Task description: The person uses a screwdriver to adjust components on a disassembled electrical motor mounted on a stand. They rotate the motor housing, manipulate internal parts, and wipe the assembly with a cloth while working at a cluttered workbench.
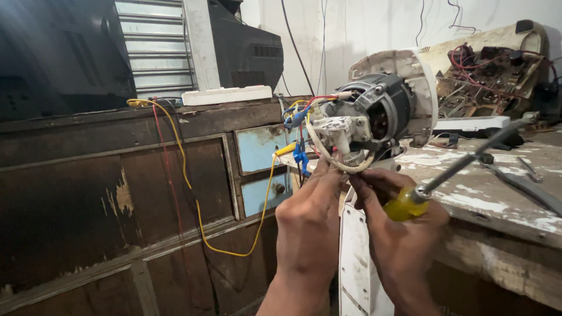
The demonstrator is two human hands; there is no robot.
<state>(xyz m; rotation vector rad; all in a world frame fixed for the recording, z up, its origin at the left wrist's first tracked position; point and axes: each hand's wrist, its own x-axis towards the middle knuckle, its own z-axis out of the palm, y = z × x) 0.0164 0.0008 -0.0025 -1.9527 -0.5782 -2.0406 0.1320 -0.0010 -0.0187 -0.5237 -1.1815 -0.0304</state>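
A: What step is the person on?

B: It looks like work on the wiring at the rear of a fan motor (370, 114). The motor sits at the edge of the workbench (497, 193), above a white stand (357, 257). The left hand (310, 219) reaches up to it, fingertips closed around the pale looped cord (333, 157) under the white terminal block.

A: And the right hand?

B: The right hand (398, 225) is curled shut around a screwdriver (445, 175) with a yellow handle, its shaft pointing up and away from the motor, so the tip is not on any screw.

A: So the next move?

B: Probably the tool would have to be turned round before it can meet the motor, while the left hand steadies the wires.

A: Any containers?

B: An opened appliance housing (497, 64) at the back, holding a circuit board and tangled red wires. The blue drawers (260, 146) are shut; their contents cannot be told.
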